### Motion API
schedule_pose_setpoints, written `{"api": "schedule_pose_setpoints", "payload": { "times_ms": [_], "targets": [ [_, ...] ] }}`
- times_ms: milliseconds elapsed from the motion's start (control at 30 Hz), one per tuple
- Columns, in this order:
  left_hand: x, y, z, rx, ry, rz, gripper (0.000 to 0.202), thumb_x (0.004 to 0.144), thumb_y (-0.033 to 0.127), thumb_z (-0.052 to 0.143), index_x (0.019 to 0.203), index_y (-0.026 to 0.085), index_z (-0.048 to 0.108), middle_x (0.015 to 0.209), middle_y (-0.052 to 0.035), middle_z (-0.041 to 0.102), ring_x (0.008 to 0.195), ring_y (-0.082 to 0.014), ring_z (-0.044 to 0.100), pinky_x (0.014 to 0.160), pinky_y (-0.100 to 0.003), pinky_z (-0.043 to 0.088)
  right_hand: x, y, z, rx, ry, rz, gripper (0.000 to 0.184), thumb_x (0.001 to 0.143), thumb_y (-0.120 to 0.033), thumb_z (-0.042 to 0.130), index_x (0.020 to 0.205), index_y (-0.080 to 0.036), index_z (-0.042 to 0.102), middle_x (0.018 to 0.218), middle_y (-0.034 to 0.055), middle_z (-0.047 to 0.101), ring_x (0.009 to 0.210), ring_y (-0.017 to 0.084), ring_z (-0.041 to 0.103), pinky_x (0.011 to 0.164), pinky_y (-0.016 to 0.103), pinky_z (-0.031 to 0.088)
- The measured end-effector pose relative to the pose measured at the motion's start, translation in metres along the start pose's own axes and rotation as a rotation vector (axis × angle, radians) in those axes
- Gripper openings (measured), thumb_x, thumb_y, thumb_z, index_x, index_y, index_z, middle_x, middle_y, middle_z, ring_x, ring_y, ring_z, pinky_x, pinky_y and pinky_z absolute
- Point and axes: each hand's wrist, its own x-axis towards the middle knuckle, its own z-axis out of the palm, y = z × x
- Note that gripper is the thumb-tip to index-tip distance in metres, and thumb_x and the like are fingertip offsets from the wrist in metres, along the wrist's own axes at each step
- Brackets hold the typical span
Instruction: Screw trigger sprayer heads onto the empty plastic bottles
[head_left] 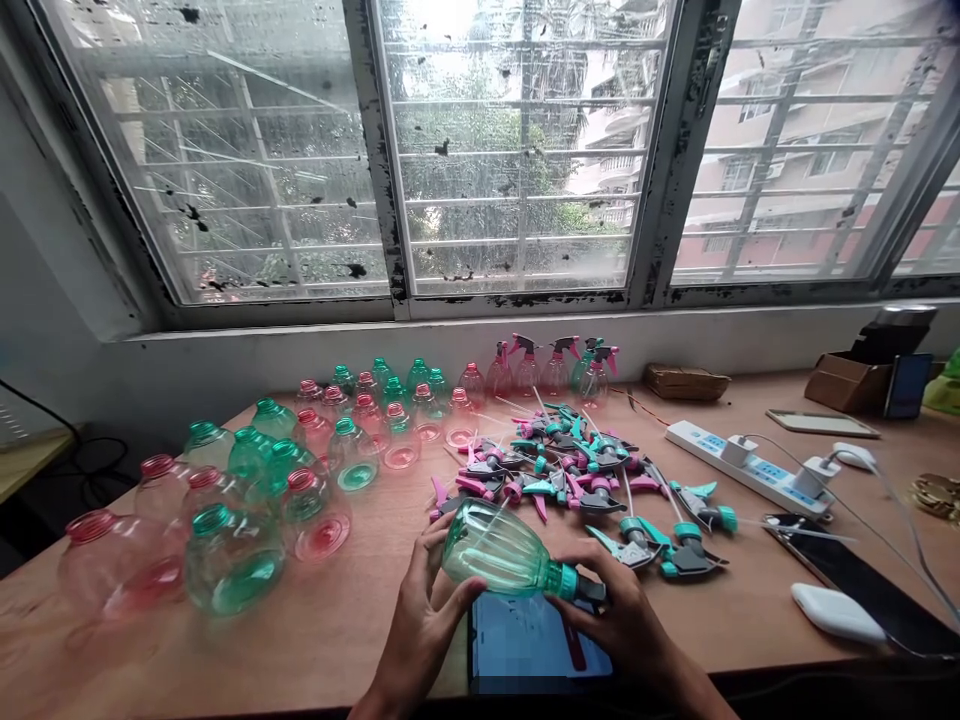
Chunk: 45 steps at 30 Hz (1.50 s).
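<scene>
A clear green spray bottle (499, 548) lies tilted on its side between my two hands, its neck pointing right. My left hand (431, 610) is closed around the bottle's base end, thumb below and fingers behind. At the neck, my right hand (611, 595) grips the green collar and dark spray head (589, 588); part of that head is hidden by the fingers. A thin tube shows through the bottle wall. Just beyond my hands lies a heap of loose pink, green and grey trigger spray heads (555, 465), several with white tubes.
Open pink and green bottles (232, 560) fill the left side. Bottles with spray heads (555, 370) stand by the wall. To the right are a power strip (750, 468), a dark phone (862, 580), a white case (836, 612) and a cardboard box (847, 380). A tablet (525, 650) lies below my hands.
</scene>
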Motion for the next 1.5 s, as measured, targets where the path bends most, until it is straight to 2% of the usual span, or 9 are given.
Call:
{"api": "schedule_pose_setpoints", "payload": {
  "times_ms": [67, 267, 533, 700, 767, 967, 1167, 1400, 1500],
  "targets": [
    [0.001, 0.000, 0.000, 0.004, -0.003, 0.007, 0.052, 0.088, 0.044, 0.070, 0.133, 0.027, 0.053, 0.155, -0.0127, 0.043, 0.141, -0.0367, 0.045, 0.114, -0.053, 0.039, -0.001, 0.001, 0.001, 0.005, -0.012, 0.011, 0.026, 0.085, -0.022, 0.073, 0.109, -0.026, 0.063, 0.094, 0.0033, 0.073, 0.089, 0.024, 0.070, 0.076, 0.033, 0.059],
    [0.001, 0.004, 0.000, 0.192, -0.021, 0.086, 0.054, 0.093, 0.038, 0.064, 0.143, 0.034, 0.047, 0.157, -0.0049, 0.041, 0.152, -0.0325, 0.021, 0.125, -0.054, 0.016, -0.003, 0.001, 0.000, 0.004, 0.011, 0.076, 0.025, 0.085, -0.024, 0.074, 0.108, -0.026, 0.063, 0.094, 0.0026, 0.073, 0.088, 0.023, 0.072, 0.074, 0.030, 0.059],
    [0.000, 0.013, 0.004, 0.039, -0.065, -0.054, 0.071, 0.085, 0.042, 0.074, 0.146, 0.027, 0.041, 0.145, -0.0116, 0.057, 0.138, -0.0355, 0.049, 0.115, -0.049, 0.040, -0.003, 0.002, 0.001, -0.050, -0.038, 0.024, 0.024, 0.087, -0.027, 0.072, 0.109, -0.026, 0.064, 0.094, 0.0039, 0.074, 0.088, 0.025, 0.071, 0.075, 0.034, 0.059],
    [0.002, 0.004, 0.002, 0.193, -0.007, 0.079, 0.064, 0.087, 0.037, 0.072, 0.145, 0.030, 0.044, 0.153, -0.0084, 0.047, 0.150, -0.0347, 0.028, 0.124, -0.055, 0.020, -0.003, 0.003, 0.001, -0.002, -0.040, 0.080, 0.025, 0.088, -0.027, 0.071, 0.111, -0.024, 0.063, 0.099, 0.0068, 0.073, 0.094, 0.027, 0.070, 0.078, 0.036, 0.060],
    [0.002, 0.003, 0.001, 0.222, -0.015, 0.102, 0.064, 0.088, 0.035, 0.071, 0.145, 0.033, 0.043, 0.155, -0.0061, 0.045, 0.151, -0.0328, 0.025, 0.124, -0.054, 0.018, -0.003, 0.003, 0.000, 0.015, -0.038, 0.094, 0.025, 0.088, -0.026, 0.072, 0.112, -0.024, 0.063, 0.100, 0.0071, 0.072, 0.095, 0.027, 0.070, 0.079, 0.036, 0.060],
    [0.000, 0.006, 0.002, 0.189, -0.021, 0.048, 0.070, 0.085, 0.039, 0.074, 0.145, 0.029, 0.039, 0.151, -0.0107, 0.048, 0.146, -0.0353, 0.035, 0.121, -0.055, 0.027, -0.001, 0.001, 0.001, -0.020, -0.012, 0.040, 0.025, 0.086, -0.026, 0.073, 0.109, -0.025, 0.064, 0.097, 0.0055, 0.074, 0.092, 0.027, 0.070, 0.078, 0.036, 0.060],
    [0.002, 0.003, 0.002, 0.235, 0.011, 0.113, 0.058, 0.090, 0.037, 0.069, 0.142, 0.034, 0.044, 0.155, -0.0055, 0.043, 0.151, -0.0327, 0.026, 0.124, -0.053, 0.019, -0.001, -0.001, 0.000, 0.002, 0.002, 0.083, 0.022, 0.087, -0.027, 0.073, 0.106, -0.024, 0.064, 0.093, 0.0047, 0.073, 0.088, 0.025, 0.072, 0.074, 0.033, 0.060],
    [-0.001, 0.007, 0.001, 0.145, -0.046, 0.020, 0.070, 0.086, 0.042, 0.072, 0.146, 0.028, 0.038, 0.148, -0.0118, 0.051, 0.138, -0.0346, 0.047, 0.119, -0.053, 0.031, 0.000, -0.001, 0.000, -0.024, 0.009, 0.042, 0.022, 0.087, -0.028, 0.072, 0.108, -0.024, 0.064, 0.093, 0.0044, 0.074, 0.088, 0.025, 0.072, 0.074, 0.033, 0.060],
    [-0.001, 0.004, 0.000, 0.162, -0.035, 0.031, 0.063, 0.089, 0.041, 0.069, 0.144, 0.027, 0.041, 0.151, -0.0117, 0.047, 0.142, -0.0356, 0.042, 0.120, -0.055, 0.026, 0.000, -0.001, 0.000, -0.025, 0.015, 0.034, 0.022, 0.087, -0.028, 0.072, 0.107, -0.025, 0.064, 0.094, 0.0051, 0.074, 0.088, 0.026, 0.072, 0.075, 0.034, 0.060]
  ]
}}
